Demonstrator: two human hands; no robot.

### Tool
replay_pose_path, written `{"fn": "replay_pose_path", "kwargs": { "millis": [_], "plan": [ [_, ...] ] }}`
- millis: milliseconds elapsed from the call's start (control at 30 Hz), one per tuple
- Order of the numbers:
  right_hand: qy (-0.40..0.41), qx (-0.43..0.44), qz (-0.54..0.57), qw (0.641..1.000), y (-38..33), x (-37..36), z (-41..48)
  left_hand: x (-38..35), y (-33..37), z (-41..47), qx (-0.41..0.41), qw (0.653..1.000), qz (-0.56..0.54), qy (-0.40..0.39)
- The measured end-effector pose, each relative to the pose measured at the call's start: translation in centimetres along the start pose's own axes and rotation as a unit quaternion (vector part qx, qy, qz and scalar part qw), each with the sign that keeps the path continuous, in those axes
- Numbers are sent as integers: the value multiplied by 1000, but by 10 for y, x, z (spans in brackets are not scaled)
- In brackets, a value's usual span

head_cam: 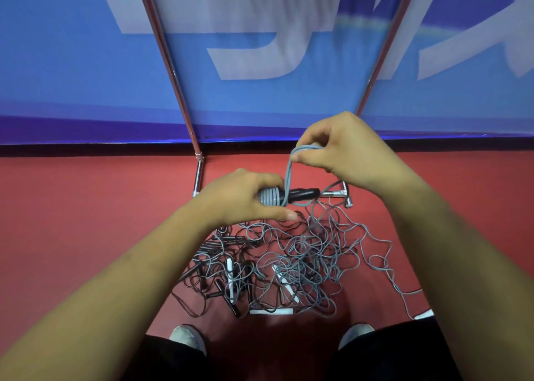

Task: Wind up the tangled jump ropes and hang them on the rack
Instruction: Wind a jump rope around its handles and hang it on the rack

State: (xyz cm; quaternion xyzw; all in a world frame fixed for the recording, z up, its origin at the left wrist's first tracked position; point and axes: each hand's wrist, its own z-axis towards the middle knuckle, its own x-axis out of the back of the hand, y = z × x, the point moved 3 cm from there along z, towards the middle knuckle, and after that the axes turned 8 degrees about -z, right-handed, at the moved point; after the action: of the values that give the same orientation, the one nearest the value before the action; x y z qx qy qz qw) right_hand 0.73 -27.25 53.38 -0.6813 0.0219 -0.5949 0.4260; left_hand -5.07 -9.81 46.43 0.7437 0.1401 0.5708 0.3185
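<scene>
Above tangle [291,262], handle [303,194] crosswise, tip rightward, in left hand [239,200] (right hand [341,146] pinching cord [288,175])

1. Red floor [86,207]: fills the lower half of the view.
2. Blue banner [57,77]: large pale lettering, darker band along its base, upright behind the floor.
3. Grey shoes [187,338]: two toes at the bottom edge.

Sports hall, red court floor [86,207], blue banner [57,62]
</scene>
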Motion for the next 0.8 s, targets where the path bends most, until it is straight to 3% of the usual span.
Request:
{"fn": "replay_pose_path", "kwargs": {
  "millis": [167,233,367,633,800],
  "plan": [
    [-7,-28,75,997,17,3,3,1,8,-6,-97,991,-93,-2],
    [-7,-48,110,993,27,3,3,2,7,-8,-104,977,-188,-6],
    [-37,-73,130,988,42,-3,3,6,8,-10,-99,902,-421,21],
    [-86,-83,123,985,41,-18,3,15,-10,4,-13,785,-602,145],
    [-52,-92,101,989,40,-16,4,15,-22,4,23,742,-656,134]
  ]
}}
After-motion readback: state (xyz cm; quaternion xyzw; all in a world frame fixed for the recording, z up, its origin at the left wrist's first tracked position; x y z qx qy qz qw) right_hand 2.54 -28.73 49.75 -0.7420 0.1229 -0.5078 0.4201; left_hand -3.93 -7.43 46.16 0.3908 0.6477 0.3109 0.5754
